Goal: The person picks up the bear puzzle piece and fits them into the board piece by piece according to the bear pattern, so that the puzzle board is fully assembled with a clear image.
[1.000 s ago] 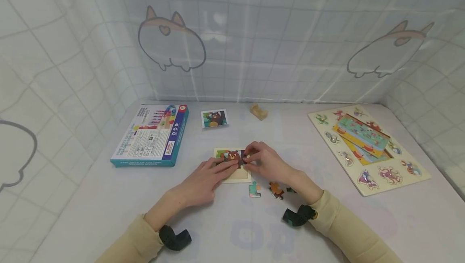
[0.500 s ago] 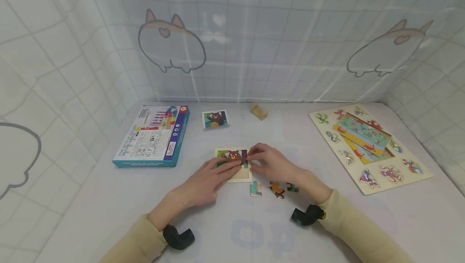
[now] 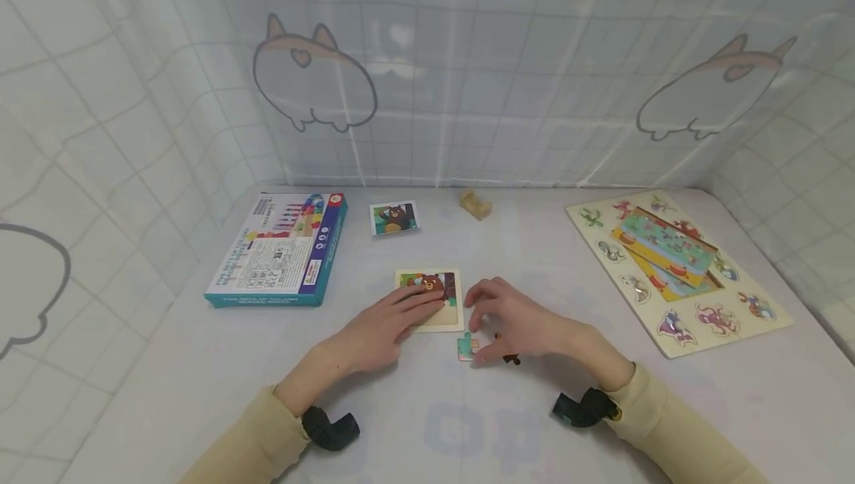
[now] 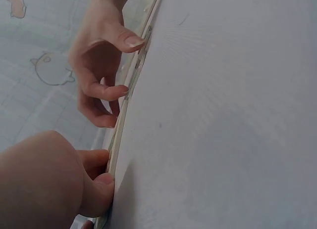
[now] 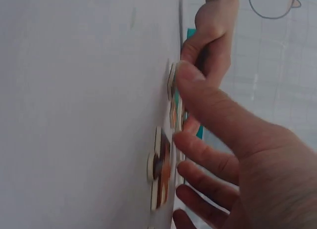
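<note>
A small wooden puzzle tray [image 3: 450,319] with a brown bear picture lies in front of me, its lower part bare wood. My left hand [image 3: 370,332] rests on it, fingers straight across the bear; in the left wrist view its thumb [image 4: 101,189] touches the tray's edge. My right hand [image 3: 521,318] is just right of the tray, thumb and fingers spread over a teal puzzle piece [image 3: 464,347]. The thumb tip is very near that piece; contact cannot be made out. An orange-brown puzzle piece [image 3: 512,358] is partly hidden under this hand; it shows plainly in the right wrist view.
Behind the tray are a bear picture card [image 3: 394,218] and a yellowish block [image 3: 475,205]. A flat box [image 3: 280,254] lies at the left. A wooden animal board [image 3: 617,270] with colourful cards [image 3: 668,243] on top lies at the right. Dark devices [image 3: 330,428] sit on both wrists.
My right hand has left the tray's right edge and come down toward the loose pieces, its fingers spreading over the teal piece. My left hand has stayed on the tray.
</note>
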`<state>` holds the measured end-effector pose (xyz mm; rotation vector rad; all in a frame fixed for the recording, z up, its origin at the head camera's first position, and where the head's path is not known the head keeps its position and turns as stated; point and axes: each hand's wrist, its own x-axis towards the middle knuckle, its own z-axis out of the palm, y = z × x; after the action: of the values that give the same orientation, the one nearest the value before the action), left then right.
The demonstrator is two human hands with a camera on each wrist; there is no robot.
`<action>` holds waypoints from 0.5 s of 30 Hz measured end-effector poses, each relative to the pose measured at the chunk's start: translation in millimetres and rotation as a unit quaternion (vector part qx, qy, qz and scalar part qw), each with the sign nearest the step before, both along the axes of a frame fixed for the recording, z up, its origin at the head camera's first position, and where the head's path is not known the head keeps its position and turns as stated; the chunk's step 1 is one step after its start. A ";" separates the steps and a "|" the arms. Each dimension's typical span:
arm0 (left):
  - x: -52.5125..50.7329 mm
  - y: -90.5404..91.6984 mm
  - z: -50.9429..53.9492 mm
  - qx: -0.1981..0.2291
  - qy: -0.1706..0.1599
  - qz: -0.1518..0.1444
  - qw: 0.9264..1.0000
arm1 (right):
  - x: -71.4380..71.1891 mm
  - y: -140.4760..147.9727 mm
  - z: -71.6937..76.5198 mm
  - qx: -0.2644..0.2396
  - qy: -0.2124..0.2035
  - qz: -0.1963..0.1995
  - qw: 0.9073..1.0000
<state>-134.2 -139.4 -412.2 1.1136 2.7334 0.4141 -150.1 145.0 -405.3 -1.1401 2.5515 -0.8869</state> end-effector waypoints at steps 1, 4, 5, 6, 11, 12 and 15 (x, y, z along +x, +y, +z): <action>-0.2 -0.2 -0.6 0.001 0.001 0.000 1.000 | 1.0 -1.6 0.4 0.006 0.000 -0.005 1.000; -0.2 -1.0 -1.9 -0.001 0.004 0.000 1.000 | 2.6 -4.9 0.5 0.021 0.001 -0.015 1.000; -0.3 -1.2 -2.2 -0.001 0.005 0.000 1.000 | 3.0 -5.4 1.0 0.024 0.001 -0.016 1.000; -0.5 -1.2 -2.7 0.000 0.005 0.000 1.000 | 3.2 -5.4 1.1 0.027 0.004 -0.016 1.000; -1.8 -1.5 -4.6 0.002 0.004 -0.001 1.000 | 2.4 -4.3 0.4 0.019 0.019 -0.003 1.000; -2.1 -1.6 -5.0 0.004 0.002 0.000 1.000 | 2.2 -4.3 0.1 0.016 0.023 0.002 1.000; -2.8 -2.4 -6.1 0.013 -0.010 0.005 1.000 | 1.7 -4.4 -0.4 0.005 0.035 0.019 0.999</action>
<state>-137.1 -141.8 -418.4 1.0967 2.7260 0.4619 -148.3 140.6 -405.6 -1.2347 2.5763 -0.8387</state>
